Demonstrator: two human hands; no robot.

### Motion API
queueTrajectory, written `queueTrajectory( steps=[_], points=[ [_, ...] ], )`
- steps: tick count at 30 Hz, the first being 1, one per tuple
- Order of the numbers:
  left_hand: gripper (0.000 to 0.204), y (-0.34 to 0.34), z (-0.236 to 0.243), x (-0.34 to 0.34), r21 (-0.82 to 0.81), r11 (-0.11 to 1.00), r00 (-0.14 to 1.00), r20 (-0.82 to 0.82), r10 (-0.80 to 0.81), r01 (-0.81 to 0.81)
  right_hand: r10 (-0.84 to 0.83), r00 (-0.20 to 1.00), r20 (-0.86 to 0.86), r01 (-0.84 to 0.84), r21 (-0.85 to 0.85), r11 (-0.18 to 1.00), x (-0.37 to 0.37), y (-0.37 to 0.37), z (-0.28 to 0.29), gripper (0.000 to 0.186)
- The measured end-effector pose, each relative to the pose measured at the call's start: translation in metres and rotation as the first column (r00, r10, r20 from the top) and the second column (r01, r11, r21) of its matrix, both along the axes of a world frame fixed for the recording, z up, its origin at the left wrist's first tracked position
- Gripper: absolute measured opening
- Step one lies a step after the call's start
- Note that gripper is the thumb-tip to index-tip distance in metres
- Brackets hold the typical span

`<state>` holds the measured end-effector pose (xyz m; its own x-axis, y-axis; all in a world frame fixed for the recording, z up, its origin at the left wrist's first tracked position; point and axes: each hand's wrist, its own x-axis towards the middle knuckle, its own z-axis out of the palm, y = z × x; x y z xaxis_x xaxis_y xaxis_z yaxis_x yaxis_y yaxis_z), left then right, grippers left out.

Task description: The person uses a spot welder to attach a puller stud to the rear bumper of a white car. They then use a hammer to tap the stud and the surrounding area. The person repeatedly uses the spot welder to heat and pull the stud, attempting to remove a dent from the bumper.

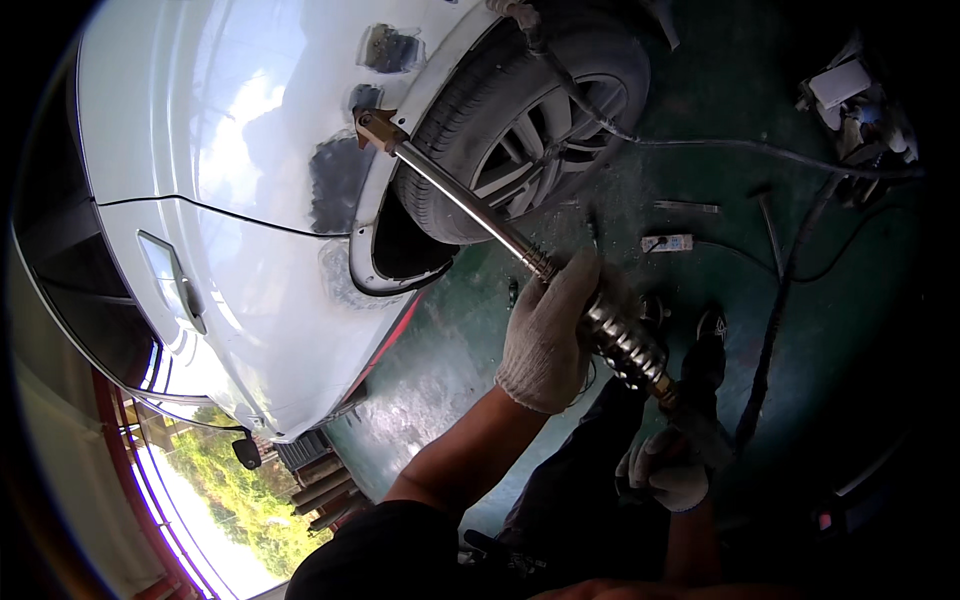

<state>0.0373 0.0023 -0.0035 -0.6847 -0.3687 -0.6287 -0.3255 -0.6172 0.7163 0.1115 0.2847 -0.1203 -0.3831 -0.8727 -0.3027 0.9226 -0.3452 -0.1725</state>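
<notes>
A slide hammer dent puller point(470, 208), with a long bare metal shaft, reaches from my hands up to a white car's body panel point(240, 180). Its brass-coloured tip point(377, 129) meets the panel beside the wheel arch, among sanded grey patches point(345, 185). My left hand point(548, 345), in a white knit glove, is closed around the tool just ahead of its ribbed chrome weight point(628, 345). Lower down, my right hand point(665, 475), also gloved, is closed at the dark rear handle point(705, 440); its fingers are partly in shadow.
The car's wheel point(540, 140) stands beside the arch. A cable point(730, 142) runs from the arch across the green floor, and a thick dark cable point(775, 340) lies right. A power strip point(667, 243), a hammer point(770, 235) and a flat metal tool point(687, 206) lie there.
</notes>
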Motion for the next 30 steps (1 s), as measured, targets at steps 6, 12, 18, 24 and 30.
queueTrajectory(
  steps=[6,12,18,24,30],
  points=[
    [0.057,-0.002,-0.001,-0.004,-0.04,0.999,0.999,-0.021,-0.032,0.031,0.002,0.992,0.124,0.008,-0.08,0.997,0.006,0.001,-0.01,0.045],
    [0.059,-0.014,-0.056,0.013,0.378,0.874,0.696,-0.715,0.066,0.305,0.053,0.998,0.038,-0.064,0.413,0.908,0.026,0.027,-0.018,0.033],
    [0.06,-0.009,-0.019,-0.001,0.165,0.982,0.965,-0.259,-0.041,0.086,0.011,0.85,-0.527,0.176,0.303,0.937,0.038,0.011,-0.024,0.022],
    [0.058,-0.013,-0.014,0.001,0.197,0.976,0.959,-0.279,-0.038,0.096,0.054,0.891,-0.451,0.05,0.215,0.975,0.03,0.009,-0.022,0.021],
    [0.056,-0.012,-0.004,0.003,0.182,0.979,0.964,-0.263,-0.038,0.088,0.026,0.964,-0.263,0.043,0.251,0.967,0.031,0.016,-0.002,0.029]
  ],
)
